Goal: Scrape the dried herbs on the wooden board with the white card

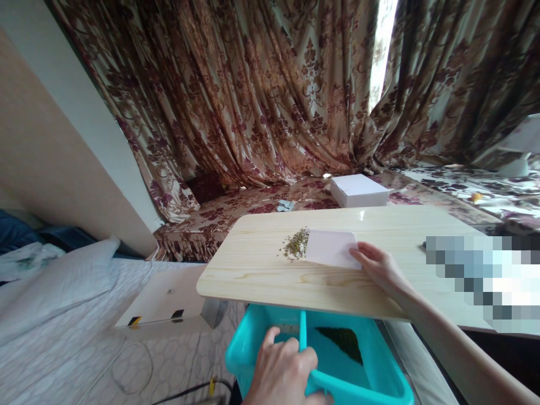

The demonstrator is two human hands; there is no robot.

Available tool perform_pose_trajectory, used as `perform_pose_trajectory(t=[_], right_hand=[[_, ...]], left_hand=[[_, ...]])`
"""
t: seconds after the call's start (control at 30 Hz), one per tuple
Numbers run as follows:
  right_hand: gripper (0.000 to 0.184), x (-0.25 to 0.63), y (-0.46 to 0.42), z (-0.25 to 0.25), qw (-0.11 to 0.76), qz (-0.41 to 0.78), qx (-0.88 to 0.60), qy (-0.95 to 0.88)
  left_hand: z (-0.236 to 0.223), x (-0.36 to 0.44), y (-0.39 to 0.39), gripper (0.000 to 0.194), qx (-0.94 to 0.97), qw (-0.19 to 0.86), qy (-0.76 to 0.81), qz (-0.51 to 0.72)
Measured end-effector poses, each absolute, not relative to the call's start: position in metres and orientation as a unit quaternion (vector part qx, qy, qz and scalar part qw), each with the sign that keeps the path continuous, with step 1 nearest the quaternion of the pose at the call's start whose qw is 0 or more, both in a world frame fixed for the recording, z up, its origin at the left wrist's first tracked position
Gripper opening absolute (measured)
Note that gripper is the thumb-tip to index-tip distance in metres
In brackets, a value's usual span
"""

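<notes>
One heap of greenish granules (297,244) is lying on the bench (244,270), meeting the left end of a white sheet (331,247). The right hand (379,267) is pinching the sheet's right end, grip nearly closed. The left hand (282,365) is clasping the turquoise bin (386,360) near its divider, fingers bent. Risk: hasty pushing could be scattering granules past the bench edge. I am counting one sheet, one bin, two compartments; granules uncountable.

Two hands (282,368), one pale panel (331,247), two greenish heaps (297,244), one bin (238,354), one table (253,281), two boxes (358,188)
</notes>
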State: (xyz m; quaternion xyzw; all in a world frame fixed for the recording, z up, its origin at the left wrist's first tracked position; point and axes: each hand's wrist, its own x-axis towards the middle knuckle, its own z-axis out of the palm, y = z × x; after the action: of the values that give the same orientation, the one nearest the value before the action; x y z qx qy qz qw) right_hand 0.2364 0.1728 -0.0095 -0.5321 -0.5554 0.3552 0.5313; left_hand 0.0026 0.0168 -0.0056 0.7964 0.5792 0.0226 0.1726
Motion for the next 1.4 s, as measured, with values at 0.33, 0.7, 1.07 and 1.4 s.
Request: perform_pose_trajectory(t=[0.33,0.7,1.07,1.4], right_hand=[[0.038,0.224,0.178,-0.007,0.515,0.368,-0.512,-0.58],[0.033,0.215,0.186,-0.004,0.508,0.394,-0.498,-0.582],[0.03,0.246,0.169,-0.003,0.531,0.346,-0.545,-0.549],[0.034,0.224,0.146,-0.011,0.501,0.376,-0.527,-0.573]], left_hand=[[-0.01,-0.027,0.014,0.018,0.761,0.151,0.627,0.071],[0.001,-0.029,0.014,0.015,0.746,0.155,0.645,0.058],[-0.01,-0.025,0.017,0.018,0.763,0.15,0.621,0.1],[-0.006,-0.021,0.016,0.019,0.766,0.152,0.616,0.107]])
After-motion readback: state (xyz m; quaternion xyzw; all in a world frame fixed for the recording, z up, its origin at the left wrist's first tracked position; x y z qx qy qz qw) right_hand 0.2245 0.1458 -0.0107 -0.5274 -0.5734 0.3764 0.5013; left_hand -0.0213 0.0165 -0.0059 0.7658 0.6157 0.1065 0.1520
